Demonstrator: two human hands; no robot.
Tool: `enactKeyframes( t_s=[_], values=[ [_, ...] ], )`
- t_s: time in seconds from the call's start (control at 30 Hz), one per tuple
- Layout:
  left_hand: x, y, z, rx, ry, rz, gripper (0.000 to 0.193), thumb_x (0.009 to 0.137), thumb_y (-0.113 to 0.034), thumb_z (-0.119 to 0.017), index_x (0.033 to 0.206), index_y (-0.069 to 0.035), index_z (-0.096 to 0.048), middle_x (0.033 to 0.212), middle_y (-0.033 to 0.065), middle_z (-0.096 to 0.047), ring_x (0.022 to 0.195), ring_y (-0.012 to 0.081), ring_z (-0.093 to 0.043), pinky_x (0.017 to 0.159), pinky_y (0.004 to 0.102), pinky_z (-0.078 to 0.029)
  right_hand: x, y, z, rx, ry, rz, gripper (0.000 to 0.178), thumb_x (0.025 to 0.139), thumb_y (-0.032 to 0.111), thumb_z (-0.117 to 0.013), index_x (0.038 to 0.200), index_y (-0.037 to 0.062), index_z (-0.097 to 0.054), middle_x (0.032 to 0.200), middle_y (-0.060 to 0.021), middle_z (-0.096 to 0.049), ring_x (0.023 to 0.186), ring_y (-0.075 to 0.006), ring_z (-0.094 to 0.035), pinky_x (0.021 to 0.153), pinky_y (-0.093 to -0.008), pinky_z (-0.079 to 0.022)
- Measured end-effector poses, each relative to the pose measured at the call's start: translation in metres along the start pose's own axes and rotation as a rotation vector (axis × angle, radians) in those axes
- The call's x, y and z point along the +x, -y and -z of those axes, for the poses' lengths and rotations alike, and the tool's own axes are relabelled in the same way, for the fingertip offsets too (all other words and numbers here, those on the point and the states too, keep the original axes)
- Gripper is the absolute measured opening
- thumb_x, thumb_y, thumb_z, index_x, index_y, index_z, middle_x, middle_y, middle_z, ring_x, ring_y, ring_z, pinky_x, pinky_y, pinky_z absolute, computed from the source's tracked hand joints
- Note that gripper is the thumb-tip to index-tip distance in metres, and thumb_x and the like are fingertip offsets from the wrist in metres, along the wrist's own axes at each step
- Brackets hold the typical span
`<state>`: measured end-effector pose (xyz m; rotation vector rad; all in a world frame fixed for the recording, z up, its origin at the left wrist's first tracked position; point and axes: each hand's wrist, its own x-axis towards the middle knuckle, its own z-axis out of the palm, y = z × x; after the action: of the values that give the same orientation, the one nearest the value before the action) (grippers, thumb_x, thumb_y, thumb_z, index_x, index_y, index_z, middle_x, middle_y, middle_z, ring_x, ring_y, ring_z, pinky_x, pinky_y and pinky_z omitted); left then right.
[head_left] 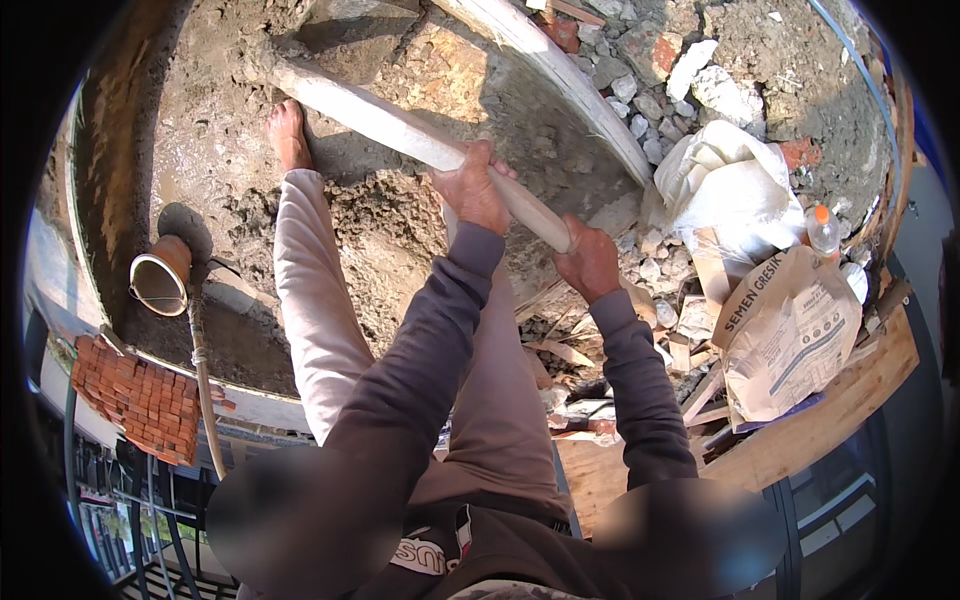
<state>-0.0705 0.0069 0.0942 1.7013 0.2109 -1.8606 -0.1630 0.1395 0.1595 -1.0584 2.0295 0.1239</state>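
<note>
A long pale wooden tool handle slants from the far left down toward me on the right. It is thicker toward its far end, which meets wet grey-brown mud; whatever head it carries cannot be made out there. My left hand is closed around the middle of the handle. Nearer its butt end, my right hand grips it too, fingers wrapped around. My bare foot stands in the mud just left of the handle, below a pale trouser leg.
At left, a brownish bucket lies near a thin pole, with stacked red bricks below. A pale curved edge separates mud from rubble. On the right are a white sack, paper bag and orange-capped bottle.
</note>
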Motion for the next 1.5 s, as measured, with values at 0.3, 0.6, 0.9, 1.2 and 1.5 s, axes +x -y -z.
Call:
enactKeyframes(
  t_s=[0.3,0.6,0.9,1.2,1.5],
  values=[
    [-0.008,0.101,0.069,0.067,-0.032,0.710,0.022,0.076,-0.004,-0.069,0.089,-0.005,-0.052,0.079,0.0071,-0.050,0.064,0.0220,-0.052,0.059,0.0426,-0.049,-0.102,-0.022,0.009,-0.240,0.185,-0.355,0.029,0.068,0.009,-0.065,0.097,0.0083,-0.060,0.070,-0.0215,-0.064,0.067,-0.0387,-0.064,0.062,-0.0499,-0.050],
    [-0.015,-0.001,0.028,0.048,0.005,0.052,0.025,0.080,-0.005,-0.068,0.095,-0.002,-0.048,0.072,0.0068,-0.051,0.055,0.0169,-0.053,0.050,0.0329,-0.049,-0.022,0.017,-0.012,0.031,0.019,-0.043,0.026,0.068,0.009,-0.065,0.093,0.0090,-0.056,0.069,-0.0195,-0.061,0.065,-0.0395,-0.061,0.060,-0.0482,-0.049],
    [-0.025,0.148,0.040,0.165,0.048,0.698,0.017,0.077,-0.004,-0.067,0.085,-0.002,-0.052,0.067,0.0083,-0.050,0.053,0.0233,-0.053,0.050,0.0414,-0.049,-0.093,-0.047,-0.004,-0.145,0.051,-0.456,0.024,0.072,0.009,-0.061,0.097,0.0072,-0.062,0.072,-0.0221,-0.064,0.070,-0.0403,-0.064,0.065,-0.0485,-0.051],
    [-0.060,0.089,0.063,0.070,0.074,0.585,0.019,0.078,-0.004,-0.067,0.090,-0.003,-0.052,0.072,0.0079,-0.051,0.058,0.0224,-0.055,0.054,0.0401,-0.050,-0.107,-0.011,-0.002,-0.035,0.092,-0.328,0.030,0.069,0.010,-0.066,0.097,0.0081,-0.057,0.069,-0.0198,-0.062,0.067,-0.0394,-0.063,0.060,-0.0475,-0.050],
    [-0.054,0.055,0.036,0.223,0.080,0.165,0.025,0.083,-0.006,-0.066,0.095,0.001,-0.046,0.070,0.0077,-0.054,0.053,0.0179,-0.057,0.046,0.0298,-0.049,-0.032,0.008,-0.021,0.050,-0.005,-0.166,0.038,0.068,0.009,-0.065,0.105,0.0079,-0.059,0.073,-0.0220,-0.064,0.069,-0.0402,-0.063,0.062,-0.0478,-0.050]
  ],
)
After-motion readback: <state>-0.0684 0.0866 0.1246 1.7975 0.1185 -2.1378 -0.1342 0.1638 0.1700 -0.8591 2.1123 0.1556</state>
